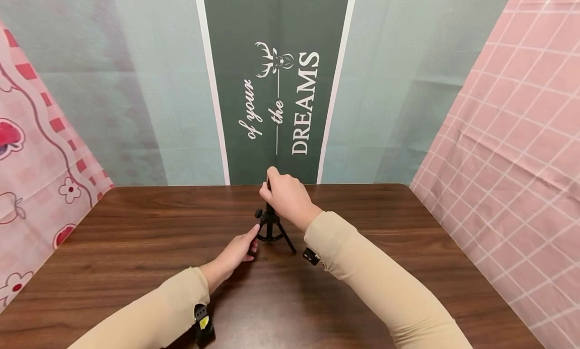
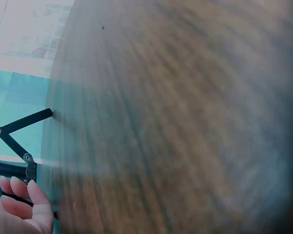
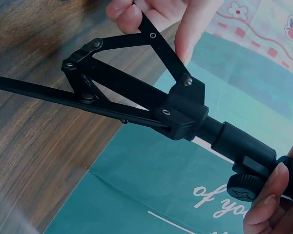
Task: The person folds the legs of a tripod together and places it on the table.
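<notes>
A small black tripod [image 1: 269, 220] stands upright on the wooden table, its legs partly spread. My right hand [image 1: 290, 195] grips it high up from the right side. In the right wrist view, the fingers of that hand are curled round the tripod's head, beside a round ribbed knob [image 3: 245, 187]. Lower down, my left hand [image 1: 236, 251] holds one leg [image 3: 161, 48] between thumb and fingers. Hinged braces [image 3: 122, 43] join the legs to the centre column. The left wrist view catches the left fingers curled at the leg and another leg [image 2: 27, 119] beyond them.
The brown wood-grain tabletop [image 1: 136, 238] runs back to a green cloth backdrop [image 1: 244, 162] with white lettering. Pink patterned cloths hang at the left [image 1: 45, 152] and right [image 1: 507, 152]. Small black cameras sit on both wrists.
</notes>
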Available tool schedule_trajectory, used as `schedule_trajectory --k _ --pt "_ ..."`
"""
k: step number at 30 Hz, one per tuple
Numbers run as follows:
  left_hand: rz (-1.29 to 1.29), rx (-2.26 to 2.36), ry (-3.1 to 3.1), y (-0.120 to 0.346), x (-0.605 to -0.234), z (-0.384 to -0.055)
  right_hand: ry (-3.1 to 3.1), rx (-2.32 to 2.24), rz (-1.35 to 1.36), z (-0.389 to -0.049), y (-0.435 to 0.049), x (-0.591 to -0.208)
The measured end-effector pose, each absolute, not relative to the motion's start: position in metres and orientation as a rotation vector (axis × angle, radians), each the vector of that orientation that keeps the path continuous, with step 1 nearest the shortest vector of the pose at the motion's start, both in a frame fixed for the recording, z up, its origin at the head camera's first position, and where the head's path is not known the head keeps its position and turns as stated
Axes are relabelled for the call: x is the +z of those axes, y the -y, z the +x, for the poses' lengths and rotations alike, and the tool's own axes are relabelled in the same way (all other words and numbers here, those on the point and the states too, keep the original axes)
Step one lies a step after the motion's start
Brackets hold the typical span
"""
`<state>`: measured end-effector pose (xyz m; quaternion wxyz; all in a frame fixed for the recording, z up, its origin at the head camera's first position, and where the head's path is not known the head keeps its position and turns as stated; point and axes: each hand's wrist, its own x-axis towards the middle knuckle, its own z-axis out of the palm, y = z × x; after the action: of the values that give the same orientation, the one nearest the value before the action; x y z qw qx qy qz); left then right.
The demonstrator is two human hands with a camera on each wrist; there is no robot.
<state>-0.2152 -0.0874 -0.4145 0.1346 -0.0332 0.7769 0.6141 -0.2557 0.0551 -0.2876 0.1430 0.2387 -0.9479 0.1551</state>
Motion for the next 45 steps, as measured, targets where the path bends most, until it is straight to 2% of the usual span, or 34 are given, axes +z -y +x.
schedule_trajectory --k 11,21,28,45 --pt "-0.106 1.911 -2.132 0.087 -0.415 -0.214 2.734 0.430 0.702 -0.254 -0.055 -0.286" --pt "-0.065 1.614 -2.321 0.089 -0.402 -0.202 2.727 0.404 0.709 -0.250 -0.053 -0.288" --pt "-0.172 1.750 -2.213 0.085 -0.402 -0.202 2.694 0.409 0.704 -0.249 -0.054 -0.288" --pt "-0.183 1.893 -2.063 0.078 -0.403 -0.206 2.743 0.439 0.705 -0.250 -0.060 -0.287"
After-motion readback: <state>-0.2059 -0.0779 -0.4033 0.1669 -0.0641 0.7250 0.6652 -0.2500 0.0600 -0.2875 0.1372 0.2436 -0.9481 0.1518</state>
